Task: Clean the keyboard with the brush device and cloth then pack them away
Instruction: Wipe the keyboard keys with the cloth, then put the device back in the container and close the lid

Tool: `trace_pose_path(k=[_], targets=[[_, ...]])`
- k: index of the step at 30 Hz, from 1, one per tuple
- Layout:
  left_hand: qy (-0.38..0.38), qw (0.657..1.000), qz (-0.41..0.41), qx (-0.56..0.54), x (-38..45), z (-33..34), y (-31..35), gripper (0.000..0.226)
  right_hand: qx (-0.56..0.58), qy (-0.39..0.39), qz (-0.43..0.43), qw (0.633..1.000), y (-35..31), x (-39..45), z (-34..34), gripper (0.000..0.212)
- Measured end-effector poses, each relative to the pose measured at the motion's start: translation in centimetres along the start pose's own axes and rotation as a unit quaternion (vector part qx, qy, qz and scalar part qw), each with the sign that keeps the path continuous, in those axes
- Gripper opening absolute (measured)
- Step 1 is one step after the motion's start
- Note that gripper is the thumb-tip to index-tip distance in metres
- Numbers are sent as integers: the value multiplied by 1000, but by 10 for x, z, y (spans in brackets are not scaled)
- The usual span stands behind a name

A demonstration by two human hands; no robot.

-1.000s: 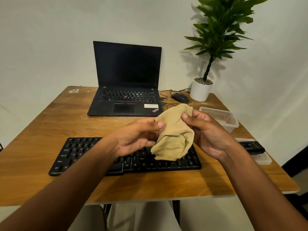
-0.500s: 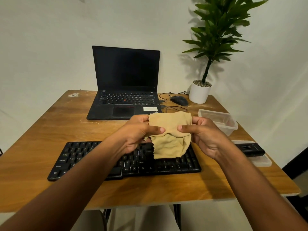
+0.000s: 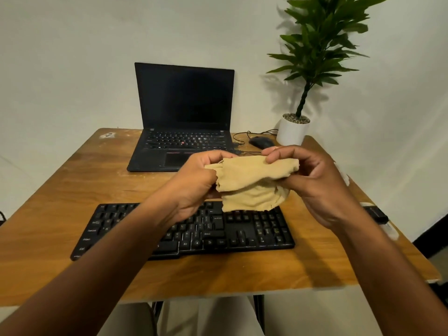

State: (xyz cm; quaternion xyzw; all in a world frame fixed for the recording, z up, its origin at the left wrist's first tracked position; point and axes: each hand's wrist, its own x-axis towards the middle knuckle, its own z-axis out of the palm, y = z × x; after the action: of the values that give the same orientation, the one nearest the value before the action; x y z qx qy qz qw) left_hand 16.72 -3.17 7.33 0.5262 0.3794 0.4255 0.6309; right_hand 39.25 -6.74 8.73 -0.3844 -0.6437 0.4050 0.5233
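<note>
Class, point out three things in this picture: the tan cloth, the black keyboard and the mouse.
tan cloth (image 3: 252, 183), head view, middle of the folded fabric.
black keyboard (image 3: 252, 229), head view, keys right of centre.
mouse (image 3: 261, 142), head view, top of its body.

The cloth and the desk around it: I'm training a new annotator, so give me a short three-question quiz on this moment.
1. True or false: the tan cloth lies flat on the keyboard.
2. Which hands hold the cloth? A) left only B) right only C) both
3. Fill in: the mouse sits between the laptop and the potted ____.

Key
1. False. It is held up above the keyboard, bunched between the hands.
2. C. The left hand and the right hand each grip it with curled fingers.
3. plant, in its white pot at the table's far right corner.
</note>
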Motion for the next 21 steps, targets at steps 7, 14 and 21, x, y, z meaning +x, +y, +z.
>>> trace_pose_path(k=[7, 14, 21], targets=[[-120, 955, -112, -247, 0, -19, -1, 61, -76, -29, -47, 996, 1, 0, -9, 31], [-230, 918, -139, -292, 3, -25, -1, 71, 11, -41, 1, 999, 8, 4, -14, 33], [-65, 994, -30, -86, 11, 0, -6, 38, 70, 41, 59, 995, 9, 3, -7, 29]])
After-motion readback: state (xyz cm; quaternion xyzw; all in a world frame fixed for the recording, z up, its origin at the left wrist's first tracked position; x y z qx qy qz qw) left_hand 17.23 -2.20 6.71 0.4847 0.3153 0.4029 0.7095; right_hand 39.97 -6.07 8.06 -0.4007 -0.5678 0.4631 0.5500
